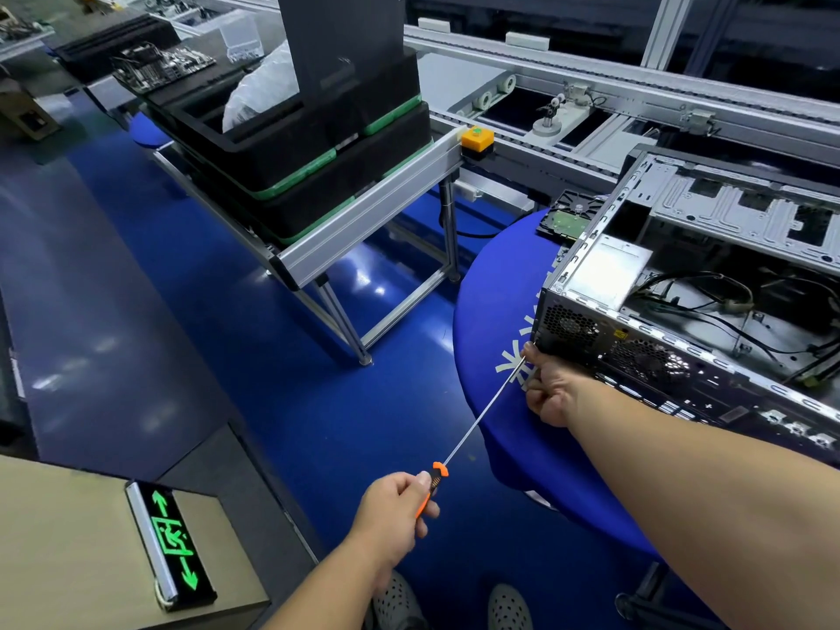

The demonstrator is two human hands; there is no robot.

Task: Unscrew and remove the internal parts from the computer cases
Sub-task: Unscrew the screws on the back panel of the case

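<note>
Computer case [691, 284] lies on its side with the panel off, at the near left edge of a round table [495, 284] draped in blue cloth; loose black cables and a silver power-supply box show inside. Its rear face, with two honeycomb fan grilles, points toward the person. A long screwdriver [477, 425] with an orange-and-black handle reaches up to the lower left corner of that rear face. The left hand [391, 516] is curled round the handle. The right hand [550, 388] has its fingers curled at the shaft just beside the tip, against the case corner. A bare hard drive [568, 218] lies on the table behind the case. Farther left, stacked black trays [291, 147] sit on an aluminium conveyor frame [363, 220] with an orange button box [477, 138] over a glossy blue floor.
</note>
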